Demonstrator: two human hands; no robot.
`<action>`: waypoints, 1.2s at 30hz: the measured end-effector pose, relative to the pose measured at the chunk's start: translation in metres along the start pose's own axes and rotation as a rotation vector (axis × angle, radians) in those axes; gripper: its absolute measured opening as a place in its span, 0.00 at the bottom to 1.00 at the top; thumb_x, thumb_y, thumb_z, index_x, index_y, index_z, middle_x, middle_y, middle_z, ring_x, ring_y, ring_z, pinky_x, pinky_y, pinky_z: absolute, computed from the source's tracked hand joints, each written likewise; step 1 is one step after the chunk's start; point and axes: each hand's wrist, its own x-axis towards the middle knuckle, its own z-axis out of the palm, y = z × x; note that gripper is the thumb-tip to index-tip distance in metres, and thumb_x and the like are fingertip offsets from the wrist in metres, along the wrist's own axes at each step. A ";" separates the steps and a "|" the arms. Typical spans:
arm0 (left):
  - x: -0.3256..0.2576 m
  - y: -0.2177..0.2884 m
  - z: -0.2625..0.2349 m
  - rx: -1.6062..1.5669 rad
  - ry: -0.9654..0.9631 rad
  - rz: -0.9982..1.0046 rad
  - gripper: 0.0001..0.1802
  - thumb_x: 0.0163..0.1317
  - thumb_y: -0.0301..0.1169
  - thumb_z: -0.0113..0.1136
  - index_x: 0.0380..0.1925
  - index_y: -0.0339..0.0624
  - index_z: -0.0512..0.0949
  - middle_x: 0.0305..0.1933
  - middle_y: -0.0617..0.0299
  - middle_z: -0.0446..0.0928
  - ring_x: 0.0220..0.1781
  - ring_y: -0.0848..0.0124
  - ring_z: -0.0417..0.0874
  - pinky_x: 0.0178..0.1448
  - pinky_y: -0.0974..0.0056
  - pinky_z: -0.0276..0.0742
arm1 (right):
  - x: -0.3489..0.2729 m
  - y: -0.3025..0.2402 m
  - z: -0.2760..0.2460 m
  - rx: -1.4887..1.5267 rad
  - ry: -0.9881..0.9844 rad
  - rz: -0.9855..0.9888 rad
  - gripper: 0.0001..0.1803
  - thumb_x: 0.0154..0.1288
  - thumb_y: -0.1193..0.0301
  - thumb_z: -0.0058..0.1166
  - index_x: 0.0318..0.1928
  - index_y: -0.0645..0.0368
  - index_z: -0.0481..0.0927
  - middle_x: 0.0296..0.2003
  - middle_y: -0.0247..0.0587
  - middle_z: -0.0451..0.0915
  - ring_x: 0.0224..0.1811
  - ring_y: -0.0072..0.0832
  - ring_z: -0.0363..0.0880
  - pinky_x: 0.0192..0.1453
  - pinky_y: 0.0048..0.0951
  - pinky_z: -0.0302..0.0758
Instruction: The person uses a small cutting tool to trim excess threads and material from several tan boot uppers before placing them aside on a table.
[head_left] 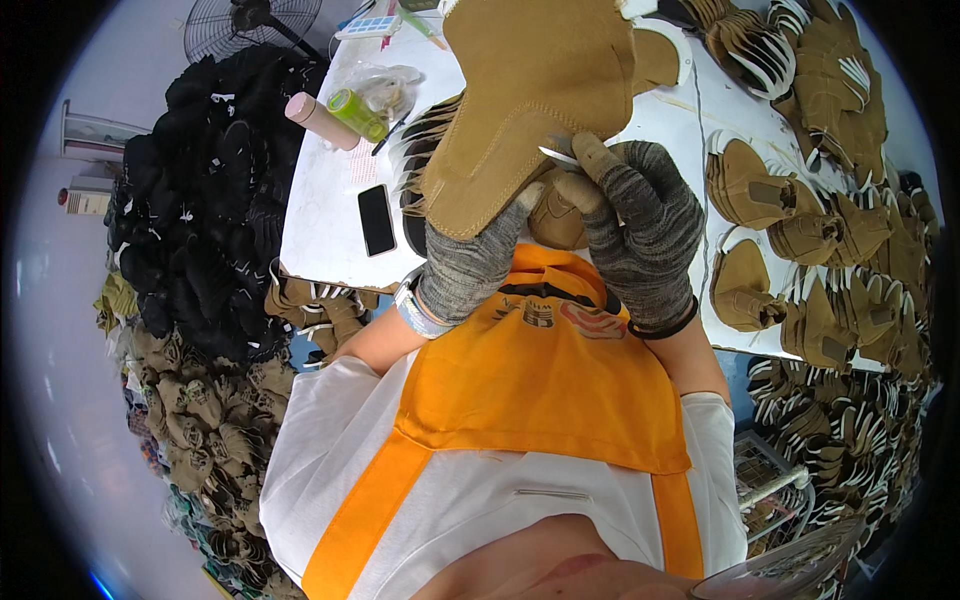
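Observation:
A large tan suede shoe upper piece [530, 90] with stitched seams is held up close in front of me. My left hand [470, 265], in a grey knit glove, grips its lower edge from beneath. My right hand [640, 225], in the same kind of glove, pinches the piece's right lower edge, where a thin white strip [558, 155] shows between the fingers. A second tan piece [555, 220] sits behind and between the two hands.
A white table [320, 210] carries a black phone [376, 220], a green bottle [356, 115], a pink tube [320, 122] and a plastic bag. Several tan uppers [790, 220] lie stacked at the right. Black pieces [215, 190] and tan ones [200, 410] pile at the left.

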 end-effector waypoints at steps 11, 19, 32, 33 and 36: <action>-0.003 -0.026 -0.008 0.119 -0.110 0.035 0.23 0.60 0.33 0.62 0.53 0.33 0.71 0.47 0.55 0.79 0.45 0.69 0.82 0.46 0.67 0.80 | -0.008 0.003 0.002 0.000 0.034 -0.026 0.21 0.50 0.73 0.62 0.48 0.51 0.80 0.32 0.38 0.77 0.28 0.34 0.78 0.28 0.30 0.75; -0.003 -0.018 -0.002 -0.004 -0.059 -0.009 0.22 0.60 0.34 0.62 0.51 0.33 0.72 0.45 0.56 0.79 0.45 0.72 0.81 0.46 0.70 0.77 | -0.006 0.000 0.000 0.016 0.027 -0.027 0.21 0.50 0.73 0.63 0.48 0.52 0.79 0.31 0.40 0.77 0.28 0.35 0.78 0.29 0.30 0.76; 0.009 0.010 -0.007 -0.152 0.039 -0.201 0.25 0.57 0.39 0.66 0.48 0.33 0.74 0.40 0.59 0.79 0.37 0.75 0.80 0.38 0.71 0.76 | -0.015 0.011 -0.009 0.249 0.231 0.213 0.13 0.60 0.74 0.58 0.46 0.61 0.78 0.34 0.37 0.77 0.35 0.25 0.77 0.38 0.24 0.74; 0.009 0.010 -0.006 -0.159 0.031 -0.181 0.25 0.57 0.39 0.66 0.49 0.33 0.74 0.40 0.59 0.79 0.38 0.75 0.80 0.38 0.71 0.76 | -0.016 0.012 -0.008 0.196 0.188 0.158 0.14 0.58 0.74 0.60 0.46 0.60 0.78 0.32 0.36 0.77 0.32 0.25 0.77 0.35 0.24 0.74; 0.007 0.018 -0.006 -0.219 0.014 -0.326 0.26 0.56 0.40 0.66 0.48 0.33 0.74 0.40 0.59 0.79 0.38 0.75 0.80 0.39 0.71 0.77 | -0.008 0.008 -0.001 0.150 0.147 0.007 0.17 0.54 0.73 0.62 0.46 0.55 0.79 0.29 0.36 0.76 0.29 0.28 0.78 0.31 0.26 0.75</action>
